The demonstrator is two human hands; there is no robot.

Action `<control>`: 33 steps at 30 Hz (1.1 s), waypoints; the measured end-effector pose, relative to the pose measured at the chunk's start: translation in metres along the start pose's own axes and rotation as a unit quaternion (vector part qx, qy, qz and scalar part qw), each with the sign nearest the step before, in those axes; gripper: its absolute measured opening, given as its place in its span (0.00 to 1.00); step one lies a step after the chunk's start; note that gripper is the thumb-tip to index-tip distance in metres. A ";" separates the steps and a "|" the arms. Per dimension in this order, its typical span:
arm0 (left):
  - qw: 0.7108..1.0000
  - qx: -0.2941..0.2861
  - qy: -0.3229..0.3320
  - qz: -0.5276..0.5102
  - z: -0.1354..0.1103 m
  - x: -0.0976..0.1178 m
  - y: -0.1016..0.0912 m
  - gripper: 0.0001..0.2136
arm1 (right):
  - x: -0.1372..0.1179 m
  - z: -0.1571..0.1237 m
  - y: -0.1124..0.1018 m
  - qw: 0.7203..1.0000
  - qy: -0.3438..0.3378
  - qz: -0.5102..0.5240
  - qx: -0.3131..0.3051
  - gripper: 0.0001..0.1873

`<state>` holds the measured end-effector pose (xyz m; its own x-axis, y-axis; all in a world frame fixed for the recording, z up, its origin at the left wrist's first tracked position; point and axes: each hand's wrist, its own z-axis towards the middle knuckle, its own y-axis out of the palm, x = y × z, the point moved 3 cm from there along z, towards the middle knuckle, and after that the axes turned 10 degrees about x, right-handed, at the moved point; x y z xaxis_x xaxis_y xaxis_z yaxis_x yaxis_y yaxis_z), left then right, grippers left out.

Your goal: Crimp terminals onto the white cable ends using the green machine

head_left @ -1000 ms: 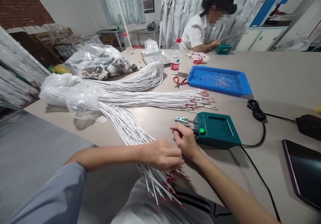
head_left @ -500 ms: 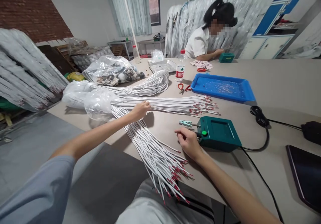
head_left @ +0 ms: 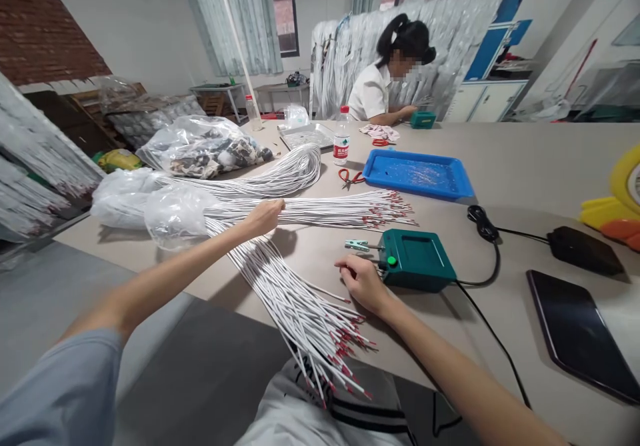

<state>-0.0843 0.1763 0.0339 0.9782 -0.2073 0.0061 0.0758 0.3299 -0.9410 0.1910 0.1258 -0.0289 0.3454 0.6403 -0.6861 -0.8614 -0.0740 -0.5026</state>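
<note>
Wires [head_left: 293, 299], white, slender, red-tipped

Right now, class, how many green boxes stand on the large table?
2: the near green box, beside the right hand; the far green box, by the co-worker's hand.

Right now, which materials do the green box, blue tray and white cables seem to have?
Green box: probably plastic, satin sheen, moulded-looking recess; painted metal possible.
Blue tray: likely plastic, slightly glossy, rounded corners.
White cables: seemingly plastic-sheathed, smooth, in soft curves.
</note>
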 end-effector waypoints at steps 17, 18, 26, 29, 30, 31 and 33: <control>0.783 -0.212 0.262 -0.522 -0.084 0.181 -0.030 0.08 | 0.001 0.004 -0.002 0.998 0.048 0.012 0.024 0.11; 0.772 -0.215 0.213 -0.558 -0.077 0.178 -0.023 0.08 | 0.000 0.004 -0.003 0.998 0.053 0.015 0.029 0.11; 0.657 -0.158 -0.161 -0.720 -0.033 0.129 0.044 0.16 | 0.001 0.003 -0.005 0.980 0.132 0.102 0.104 0.09; 0.663 -0.138 -0.187 -0.711 -0.035 0.126 0.049 0.15 | 0.004 0.002 -0.001 0.960 0.195 0.174 0.096 0.10; 0.663 -0.138 -0.193 -0.710 -0.035 0.126 0.048 0.15 | 0.004 0.003 0.000 0.955 0.209 0.193 0.090 0.09; 0.660 -0.144 -0.197 -0.711 -0.036 0.127 0.047 0.15 | 0.004 0.004 0.000 0.950 0.219 0.205 0.086 0.09; 0.654 -0.169 -0.197 -0.711 -0.036 0.129 0.045 0.15 | 0.002 0.006 -0.002 0.949 0.220 0.209 0.081 0.08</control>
<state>0.0385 0.1310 -0.0194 -0.0548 0.1911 0.9800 0.9806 -0.1746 0.0889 0.1912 0.1312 -0.0261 0.0513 0.1964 -0.9792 -0.9912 -0.1097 -0.0739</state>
